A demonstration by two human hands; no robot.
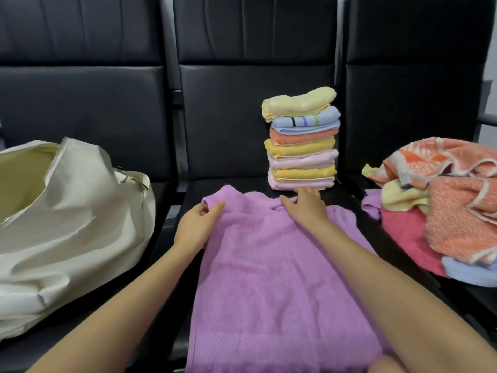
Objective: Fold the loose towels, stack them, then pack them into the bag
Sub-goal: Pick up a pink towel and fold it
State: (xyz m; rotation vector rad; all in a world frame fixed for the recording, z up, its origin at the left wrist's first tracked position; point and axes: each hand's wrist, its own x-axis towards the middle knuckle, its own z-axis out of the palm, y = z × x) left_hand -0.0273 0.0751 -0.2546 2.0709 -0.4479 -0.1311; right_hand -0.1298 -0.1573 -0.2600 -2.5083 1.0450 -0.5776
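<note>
Before the folded stack (pixel 301 138): purple towel (pixel 269 265) spread flat.
Left hand (pixel 197 224) pinches its far corner; right hand (pixel 305 207) presses it, fingers spread.

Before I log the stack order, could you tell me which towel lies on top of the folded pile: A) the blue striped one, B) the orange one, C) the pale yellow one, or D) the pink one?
C: the pale yellow towel crowns the folded stack, with the blue striped towel directly beneath it.

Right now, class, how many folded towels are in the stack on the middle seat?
7, in one stack, top to bottom: pale yellow, blue striped, orange, yellow, pink, yellow, pink. Thinner ones between may be hidden.
</note>
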